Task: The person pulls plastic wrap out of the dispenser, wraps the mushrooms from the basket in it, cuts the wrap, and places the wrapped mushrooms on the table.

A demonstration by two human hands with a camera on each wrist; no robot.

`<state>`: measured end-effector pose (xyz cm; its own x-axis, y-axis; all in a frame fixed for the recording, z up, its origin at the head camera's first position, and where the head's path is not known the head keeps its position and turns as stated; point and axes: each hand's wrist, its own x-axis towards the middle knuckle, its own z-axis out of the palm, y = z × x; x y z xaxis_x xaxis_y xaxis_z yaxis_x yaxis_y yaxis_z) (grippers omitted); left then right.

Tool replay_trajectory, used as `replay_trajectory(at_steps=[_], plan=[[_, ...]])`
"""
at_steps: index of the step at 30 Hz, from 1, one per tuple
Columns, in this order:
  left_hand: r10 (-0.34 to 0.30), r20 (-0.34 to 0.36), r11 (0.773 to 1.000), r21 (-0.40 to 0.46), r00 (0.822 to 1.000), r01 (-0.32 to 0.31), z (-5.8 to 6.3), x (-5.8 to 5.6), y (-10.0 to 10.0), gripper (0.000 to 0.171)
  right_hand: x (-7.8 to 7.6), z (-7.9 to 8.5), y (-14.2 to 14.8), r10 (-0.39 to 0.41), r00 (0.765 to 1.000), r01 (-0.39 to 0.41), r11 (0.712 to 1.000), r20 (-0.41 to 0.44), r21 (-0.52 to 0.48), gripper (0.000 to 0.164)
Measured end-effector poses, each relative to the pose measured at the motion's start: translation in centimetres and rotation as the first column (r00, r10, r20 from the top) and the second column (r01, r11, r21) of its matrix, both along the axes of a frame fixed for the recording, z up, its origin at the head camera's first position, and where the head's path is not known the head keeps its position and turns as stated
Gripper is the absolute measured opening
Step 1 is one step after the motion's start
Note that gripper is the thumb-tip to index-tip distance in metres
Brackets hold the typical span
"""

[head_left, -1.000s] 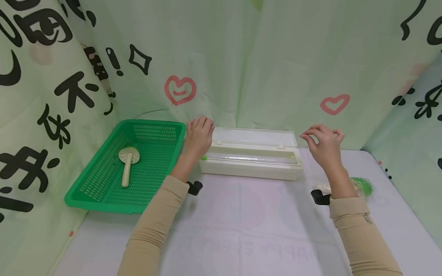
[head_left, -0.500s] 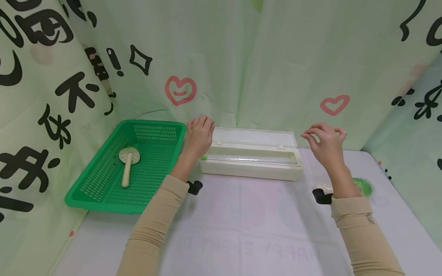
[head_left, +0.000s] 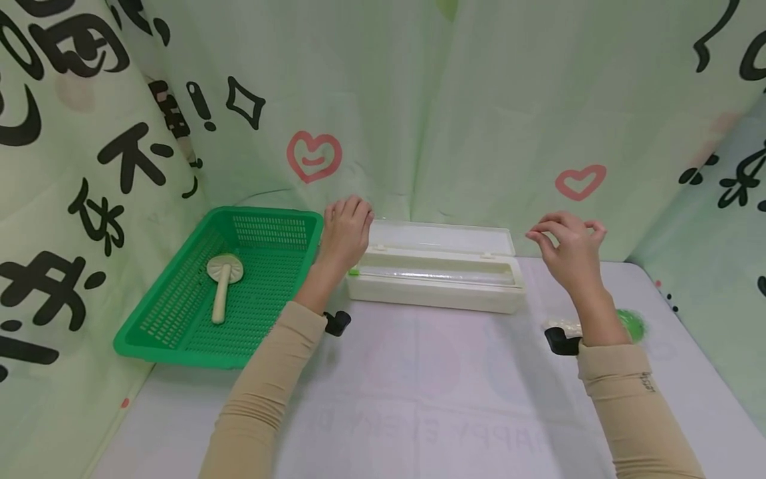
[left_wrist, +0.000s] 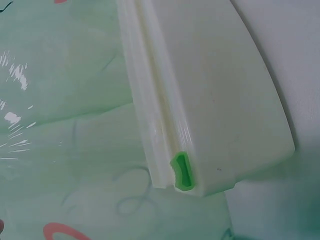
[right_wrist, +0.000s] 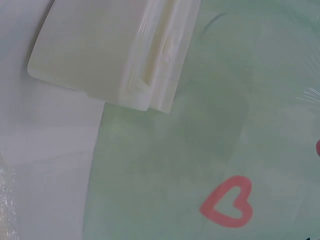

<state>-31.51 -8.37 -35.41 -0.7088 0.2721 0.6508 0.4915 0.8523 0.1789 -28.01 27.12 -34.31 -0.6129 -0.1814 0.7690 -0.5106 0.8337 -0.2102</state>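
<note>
A white cling film dispenser [head_left: 433,296] stands on the table with its lid [head_left: 439,238] raised and a roll [head_left: 443,273] inside. Its green slider [left_wrist: 183,172] sits at the left end. Clear cling film [left_wrist: 17,75], visible mostly by its glints, spreads in front of the curtain in both wrist views. Above the dispenser's left end, my left hand [head_left: 345,236] has curled fingers pinching the film's edge; the fingertips are hidden. My right hand [head_left: 567,249] is raised beyond the right end, thumb and forefinger pinched together on the almost invisible film.
A green plastic basket [head_left: 161,326] at the left holds a cream mushroom-shaped tool [head_left: 221,293] with a handle. Behind my right wrist lies a clear-wrapped green item [head_left: 631,324], partly hidden. A printed curtain [head_left: 467,120] closes off the back and sides.
My right hand has drifted slightly to the right. The left hand has risen a little; the dispenser and basket stay put.
</note>
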Motion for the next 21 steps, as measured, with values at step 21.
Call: replay_trajectory(at_steps=[21], plan=[[-0.045, -0.100, 0.998, 0.045, 0.994, 0.049, 1.3, 0.6, 0.1, 0.017, 0.7, 0.9, 0.2, 0.007, 0.999, -0.008, 1.000, -0.043, -0.024, 0.011]])
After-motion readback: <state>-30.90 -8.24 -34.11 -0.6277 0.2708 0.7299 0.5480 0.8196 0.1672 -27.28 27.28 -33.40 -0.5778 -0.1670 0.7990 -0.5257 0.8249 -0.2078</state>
